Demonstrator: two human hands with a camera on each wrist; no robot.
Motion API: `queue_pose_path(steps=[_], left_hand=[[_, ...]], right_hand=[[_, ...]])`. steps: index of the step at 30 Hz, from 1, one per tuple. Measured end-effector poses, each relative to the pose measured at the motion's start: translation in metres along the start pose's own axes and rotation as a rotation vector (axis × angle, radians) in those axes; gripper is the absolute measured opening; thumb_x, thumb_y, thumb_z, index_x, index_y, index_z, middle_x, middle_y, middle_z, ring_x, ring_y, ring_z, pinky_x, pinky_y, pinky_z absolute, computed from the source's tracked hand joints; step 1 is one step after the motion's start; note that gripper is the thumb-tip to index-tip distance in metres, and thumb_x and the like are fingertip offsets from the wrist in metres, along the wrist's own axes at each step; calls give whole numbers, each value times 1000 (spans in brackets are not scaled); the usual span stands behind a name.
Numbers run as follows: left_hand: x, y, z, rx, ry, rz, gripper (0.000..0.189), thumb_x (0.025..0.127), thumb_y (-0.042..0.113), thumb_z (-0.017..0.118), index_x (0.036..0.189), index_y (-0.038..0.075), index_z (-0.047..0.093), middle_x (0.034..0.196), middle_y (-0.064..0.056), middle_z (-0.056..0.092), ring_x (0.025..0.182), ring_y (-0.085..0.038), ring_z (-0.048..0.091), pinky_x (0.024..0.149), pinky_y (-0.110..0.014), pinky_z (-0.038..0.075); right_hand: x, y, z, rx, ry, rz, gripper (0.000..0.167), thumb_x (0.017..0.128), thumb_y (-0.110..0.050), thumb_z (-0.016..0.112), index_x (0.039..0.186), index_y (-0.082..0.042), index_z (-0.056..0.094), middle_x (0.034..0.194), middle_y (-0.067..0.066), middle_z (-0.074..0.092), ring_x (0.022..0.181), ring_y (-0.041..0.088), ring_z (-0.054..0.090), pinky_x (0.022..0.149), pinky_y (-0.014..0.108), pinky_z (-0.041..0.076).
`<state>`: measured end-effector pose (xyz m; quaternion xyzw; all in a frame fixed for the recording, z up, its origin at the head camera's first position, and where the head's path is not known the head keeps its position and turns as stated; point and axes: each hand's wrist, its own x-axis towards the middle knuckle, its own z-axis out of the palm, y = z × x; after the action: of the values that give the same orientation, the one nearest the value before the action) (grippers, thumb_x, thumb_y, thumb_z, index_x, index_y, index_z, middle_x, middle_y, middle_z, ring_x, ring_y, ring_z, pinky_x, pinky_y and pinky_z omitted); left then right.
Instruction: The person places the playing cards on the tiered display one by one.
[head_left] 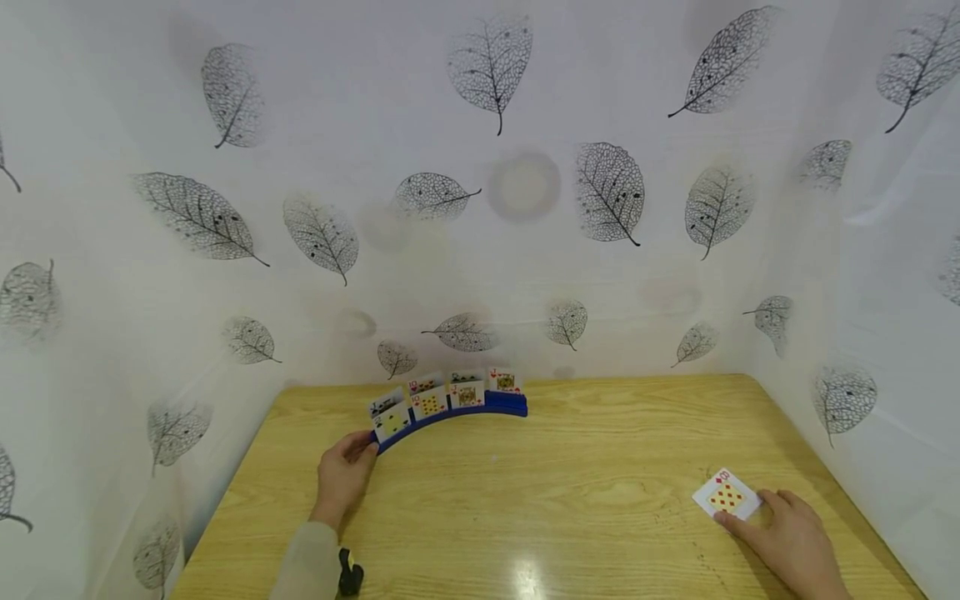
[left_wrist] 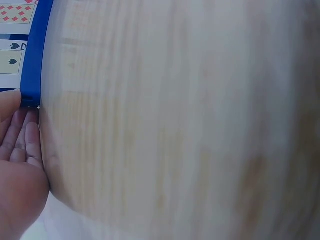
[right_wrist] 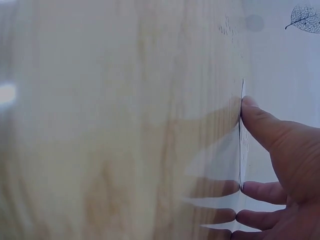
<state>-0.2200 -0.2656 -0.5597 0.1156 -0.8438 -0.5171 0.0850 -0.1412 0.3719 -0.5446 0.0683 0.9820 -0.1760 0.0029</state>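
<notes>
My left hand (head_left: 347, 475) is at the left end of a curved blue card holder (head_left: 513, 405), thumb and fingers gripping that end. Playing cards stand in it in two rows, among them a spade card (head_left: 392, 423), a ten of diamonds (head_left: 430, 405) and a jack (head_left: 506, 380) at the right. In the left wrist view the thumb lies at the corner of the blue holder (left_wrist: 33, 75). Far off to the right, my right hand (head_left: 791, 533) holds an eight of diamonds (head_left: 726, 496) between thumb and fingers, face up, close over the table. The right wrist view shows this card edge-on.
The wooden table (head_left: 570, 475) reaches back to a white curtain (head_left: 525, 275) printed with dark leaves, which also hangs at both sides. A small black object (head_left: 348, 572) is beside the left sleeve (head_left: 309, 562).
</notes>
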Motion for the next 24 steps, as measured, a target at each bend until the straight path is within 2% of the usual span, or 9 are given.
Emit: queue_pose_path(steps=[4,11,14,17,19,21,24], left_hand=[[0,0,0,-7,0,-2,34,104,11,65,136,-2,66,134,-24,69,125,-36,67,85,-4,45],[-1,0,0,-4,1,-4,33,104,11,65,135,-1,67,134,-23,69,124,-36,67,86,-7,47],[-1,0,0,-4,5,-3,33,104,11,65,134,-1,67,134,-23,70,124,-35,67,87,-7,48],[0,0,0,1,8,1,33,104,10,65,134,-1,67,134,-23,70,124,-36,68,88,-9,48],[0,0,0,7,7,1,33,104,11,65,135,-1,67,134,-23,70,124,-35,68,89,-11,50],[0,0,0,12,6,-1,33,104,11,65,135,-1,67,135,-22,70,124,-35,68,92,-15,52],[-1,0,-1,13,3,-3,33,104,11,65,135,-1,67,135,-22,70,124,-35,68,95,-20,54]], right_hand=[[1,0,0,30,24,-12,101,90,-63,75,132,26,49,133,52,48,120,68,45,101,76,40],[9,-2,-1,104,3,-6,106,86,-61,81,140,22,43,136,49,50,121,67,47,98,76,41],[9,-6,1,143,51,-18,99,84,-50,87,140,20,44,127,44,60,117,65,53,93,72,44],[8,-10,2,187,98,-27,83,86,-34,87,139,16,47,117,38,69,110,59,61,86,64,48],[7,-13,2,222,110,-16,72,89,-27,84,139,12,50,112,33,73,104,51,68,82,51,53],[7,-16,0,268,102,8,65,92,-25,81,139,9,52,109,27,76,95,35,74,76,36,55],[8,-18,-5,353,73,40,62,98,-29,77,143,5,52,109,20,78,85,1,69,67,18,51]])
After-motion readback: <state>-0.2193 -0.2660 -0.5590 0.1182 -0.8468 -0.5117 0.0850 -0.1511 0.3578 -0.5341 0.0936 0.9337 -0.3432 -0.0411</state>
